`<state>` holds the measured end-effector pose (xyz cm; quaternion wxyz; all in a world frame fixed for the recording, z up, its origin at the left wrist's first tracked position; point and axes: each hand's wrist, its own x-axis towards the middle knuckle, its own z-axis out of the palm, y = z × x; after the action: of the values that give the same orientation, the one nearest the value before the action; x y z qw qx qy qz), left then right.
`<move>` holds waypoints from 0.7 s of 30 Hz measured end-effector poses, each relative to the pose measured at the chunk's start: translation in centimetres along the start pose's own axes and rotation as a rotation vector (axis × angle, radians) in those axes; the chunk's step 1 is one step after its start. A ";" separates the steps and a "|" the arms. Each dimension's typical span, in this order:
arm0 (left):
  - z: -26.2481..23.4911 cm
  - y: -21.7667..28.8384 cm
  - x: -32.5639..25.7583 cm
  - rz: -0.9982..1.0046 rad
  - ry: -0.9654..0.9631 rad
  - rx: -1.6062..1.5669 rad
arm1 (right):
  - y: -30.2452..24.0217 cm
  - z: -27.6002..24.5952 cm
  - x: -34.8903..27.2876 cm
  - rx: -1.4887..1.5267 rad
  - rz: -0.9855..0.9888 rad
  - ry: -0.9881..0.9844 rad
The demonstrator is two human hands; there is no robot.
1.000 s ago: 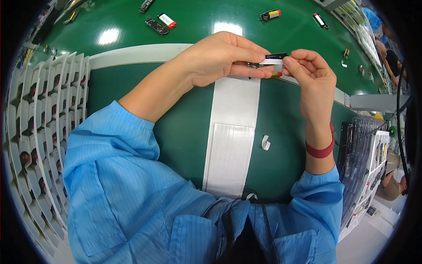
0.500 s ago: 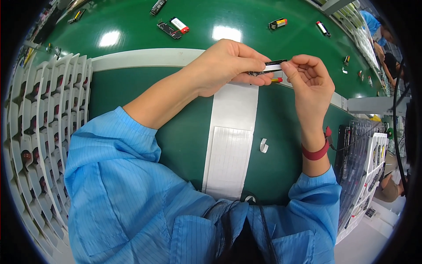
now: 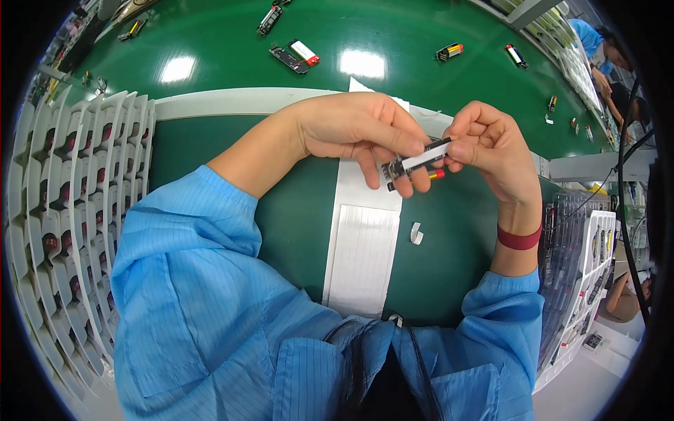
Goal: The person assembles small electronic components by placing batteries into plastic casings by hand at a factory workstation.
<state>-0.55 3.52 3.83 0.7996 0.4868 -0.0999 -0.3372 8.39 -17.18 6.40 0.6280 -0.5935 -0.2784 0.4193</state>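
My left hand (image 3: pixel 372 130) holds a small black circuit board (image 3: pixel 390 170) between thumb and fingers, tilted up to the right. A white strip (image 3: pixel 425 156) lies along the board's upper face. My right hand (image 3: pixel 491 144) pinches the strip's right end at the board's edge; whether it grips the board too is hidden. Just below the board, a small battery with a red and yellow end (image 3: pixel 437 175) shows past my left fingers. Under my hands, white sheets of strips (image 3: pixel 361 252) lie on the green mat (image 3: pixel 288 217).
A curled white scrap (image 3: pixel 416 234) lies right of the sheets. Stacked white trays (image 3: pixel 84 210) stand at left, more trays (image 3: pixel 586 281) at right. Beyond the white ledge (image 3: pixel 232 102), boards with batteries (image 3: pixel 295 56) are scattered on the green surface. Other people (image 3: pixel 597 52) are at far right.
Both hands have come nearer to me with the board. The board has turned, so more of its face and the white strip show. The far end of the white sheet is now uncovered.
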 end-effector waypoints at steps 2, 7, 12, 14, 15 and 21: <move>0.0 -0.1 -0.1 0.004 -0.014 0.026 | -0.4 0.7 -0.3 -0.053 -0.007 -0.039; 0.5 -1.3 0.5 0.084 0.147 -0.063 | 0.9 2.8 0.8 -0.447 -0.500 0.395; 2.5 -1.6 1.3 0.223 0.438 -0.174 | 2.5 2.2 1.2 -0.401 -0.595 0.411; 2.6 -1.5 1.0 0.205 0.436 -0.161 | 2.4 2.0 1.2 -0.324 -0.527 0.371; 2.6 -1.4 0.9 0.210 0.442 -0.159 | 2.2 2.1 1.3 -0.323 -0.531 0.364; 2.2 -1.0 0.7 0.148 0.424 -0.099 | 1.9 1.8 1.1 -0.309 -0.461 0.320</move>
<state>-1.56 1.20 3.94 0.8481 0.4985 0.0516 -0.1720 7.06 -15.46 4.65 0.6446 -0.6617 -0.3636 0.1202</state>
